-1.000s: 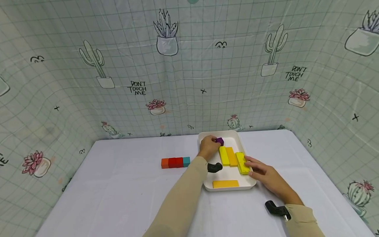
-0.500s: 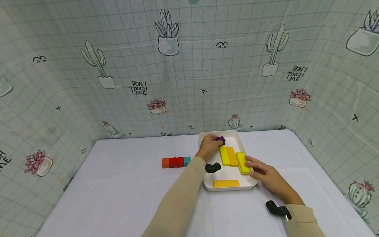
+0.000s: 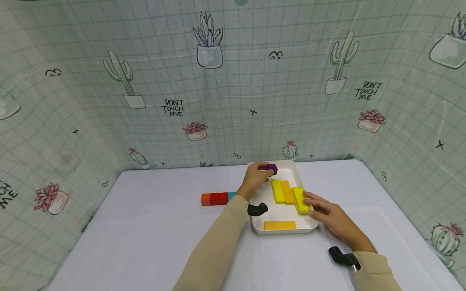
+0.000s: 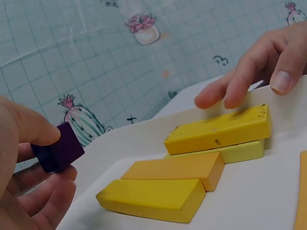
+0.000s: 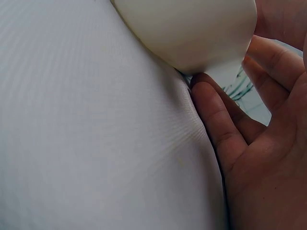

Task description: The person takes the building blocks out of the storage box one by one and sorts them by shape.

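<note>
left hand (image 3: 253, 178) and purple block (image 3: 272, 169) above the far part of a white tray (image 3: 279, 215). compared with the preceding instants, the block stands farther from the near side and apart from the end of the flat yellow block (image 3: 278, 192), which it almost met a second ago; the hand shifts with it. this suggests that the block is being carried or adjusted, and that its placing is not yet complete. the left fingertips pinch the block; in the left wrist view it sits at their very ends, two faces exposed, apparently raised off the tray floor. the right hand (image 3: 333, 218) keeps its place at the tray's right side, its fingers loosely bent and pinching nothing visible; the fingertips lie just beside the upper yellow block (image 4: 218, 129), though contact cannot be told. that block rests on a paler one (image 4: 240, 152). an orange-yellow block (image 3: 287, 192) lies beside the flat yellow block.
</note>
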The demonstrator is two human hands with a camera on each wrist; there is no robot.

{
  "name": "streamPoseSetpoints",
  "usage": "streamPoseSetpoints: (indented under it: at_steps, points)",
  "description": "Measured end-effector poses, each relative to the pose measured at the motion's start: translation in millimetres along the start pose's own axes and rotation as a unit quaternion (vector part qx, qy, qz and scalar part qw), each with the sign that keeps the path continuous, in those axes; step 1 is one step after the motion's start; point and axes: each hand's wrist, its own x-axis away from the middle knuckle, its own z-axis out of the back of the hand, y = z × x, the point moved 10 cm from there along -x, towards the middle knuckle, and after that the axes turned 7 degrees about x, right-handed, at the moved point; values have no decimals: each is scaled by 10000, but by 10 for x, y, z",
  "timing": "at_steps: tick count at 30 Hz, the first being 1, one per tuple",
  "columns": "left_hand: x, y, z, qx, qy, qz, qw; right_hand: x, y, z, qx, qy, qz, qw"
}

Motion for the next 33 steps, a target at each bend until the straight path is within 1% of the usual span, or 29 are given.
streamPoseSetpoints:
  at_steps: [2, 6, 10, 13, 16, 19, 23, 29, 31, 33]
  points:
    - [16, 22, 1, 68, -98, -75, 9999, -4, 7, 7, -9, 19, 7, 10000]
    - [69, 55, -6, 10, -273, -213, 9994, -12, 11, -2, 25, -1, 30, 10000]
    - [141, 71, -7, -101, -441, -261, 9986, -14, 8, -23, -11, -30, 12, 10000]
    - [192, 90, 16, -162, -483, -261, 9984, -14, 3, -33, -49, -38, 15, 10000]
    - [239, 131, 55, -172, -480, -315, 9982, -19, -6, -39, -23, -49, 50, 10000]
    - [285, 170, 91, -197, -557, -410, 9974, -27, -8, -36, -1, -34, 86, 10000]
    - [361, 172, 153, -309, -680, -454, 9962, -35, -3, -44, -44, -43, 130, 9999]
    - [493, 103, 289, -795, -617, -287, 9945, -35, 5, -48, -78, -26, 183, 9998]
    - [518, 86, 341, -896, -563, -230, 9941, -27, 2, -32, -57, -26, 167, 9998]
    - [531, 76, 395, -877, -543, -234, 9944, -24, -4, -15, 0, -39, 143, 9999]
